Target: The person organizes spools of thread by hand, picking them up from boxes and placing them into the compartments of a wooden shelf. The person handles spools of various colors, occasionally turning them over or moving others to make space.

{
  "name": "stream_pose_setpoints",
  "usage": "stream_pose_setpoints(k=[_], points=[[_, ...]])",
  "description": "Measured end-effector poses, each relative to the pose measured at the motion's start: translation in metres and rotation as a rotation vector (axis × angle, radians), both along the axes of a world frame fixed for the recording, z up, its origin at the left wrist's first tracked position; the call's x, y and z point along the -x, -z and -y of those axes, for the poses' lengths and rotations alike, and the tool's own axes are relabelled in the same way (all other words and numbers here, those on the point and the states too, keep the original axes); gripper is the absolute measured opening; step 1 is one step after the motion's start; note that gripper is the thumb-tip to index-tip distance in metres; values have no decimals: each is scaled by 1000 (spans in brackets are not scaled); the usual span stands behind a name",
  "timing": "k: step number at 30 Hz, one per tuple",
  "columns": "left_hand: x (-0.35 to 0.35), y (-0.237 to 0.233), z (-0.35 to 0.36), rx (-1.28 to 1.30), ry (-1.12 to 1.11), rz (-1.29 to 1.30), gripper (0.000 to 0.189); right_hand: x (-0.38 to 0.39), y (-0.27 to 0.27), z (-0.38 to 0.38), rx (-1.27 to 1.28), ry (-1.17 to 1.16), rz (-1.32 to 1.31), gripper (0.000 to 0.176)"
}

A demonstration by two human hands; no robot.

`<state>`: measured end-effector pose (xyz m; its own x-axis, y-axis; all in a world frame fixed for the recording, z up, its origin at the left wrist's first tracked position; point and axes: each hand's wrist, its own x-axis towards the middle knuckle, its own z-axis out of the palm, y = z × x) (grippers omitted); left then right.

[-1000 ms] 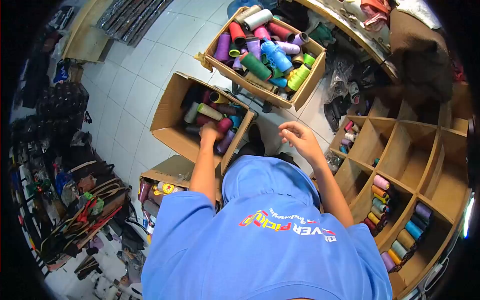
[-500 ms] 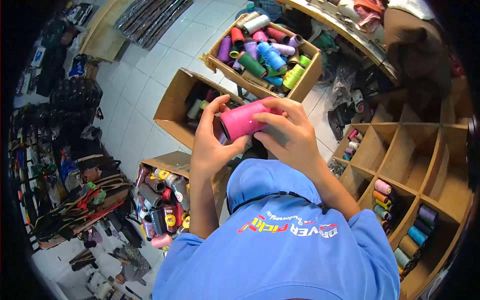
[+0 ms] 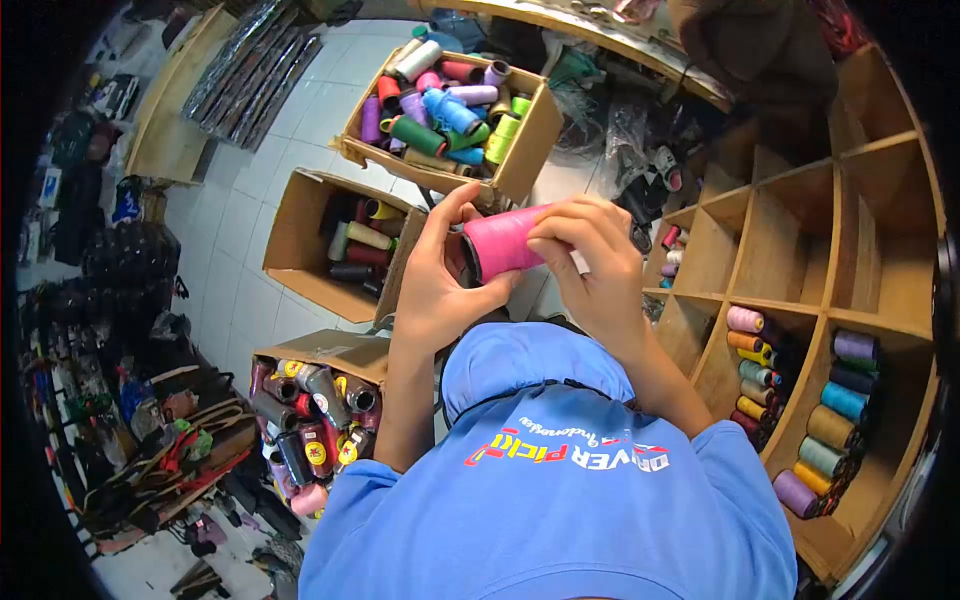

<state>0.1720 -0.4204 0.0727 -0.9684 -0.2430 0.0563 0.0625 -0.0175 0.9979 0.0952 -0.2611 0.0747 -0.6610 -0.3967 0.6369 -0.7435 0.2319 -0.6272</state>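
While many thread spools lie jumbled in the lower carton, others remain loose in the middle carton and upper carton. Half-curled, the left hand supports one end of a tilted pink thread spool; the right hand, fingers bent, holds its other end. Rightward, the wooden shelf unit has rowed spools in some compartments.

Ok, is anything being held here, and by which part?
Yes, a pink thread spool: the left hand at its dark-rimmed end, the right hand at the opposite end.
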Motion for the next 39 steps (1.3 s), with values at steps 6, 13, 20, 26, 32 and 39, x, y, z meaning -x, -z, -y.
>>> stream_pose_setpoints(k=[6,13,20,26,32,39], points=[[9,4,-20,-70,4,73,78,1,3,-54,34,103,198,7],[18,10,-41,-76,93,68,61,-1,2,-83,-54,113,141,21],[24,7,-56,-50,188,67,60,2,-8,-68,-118,48,-2,20],[27,10,-57,71,199,105,60,5,10,-68,-134,46,-18,12],[30,9,-58,-124,112,118,60,7,10,-80,211,164,256,10],[31,17,-44,-309,61,212,58,15,37,-109,318,191,644,23]])
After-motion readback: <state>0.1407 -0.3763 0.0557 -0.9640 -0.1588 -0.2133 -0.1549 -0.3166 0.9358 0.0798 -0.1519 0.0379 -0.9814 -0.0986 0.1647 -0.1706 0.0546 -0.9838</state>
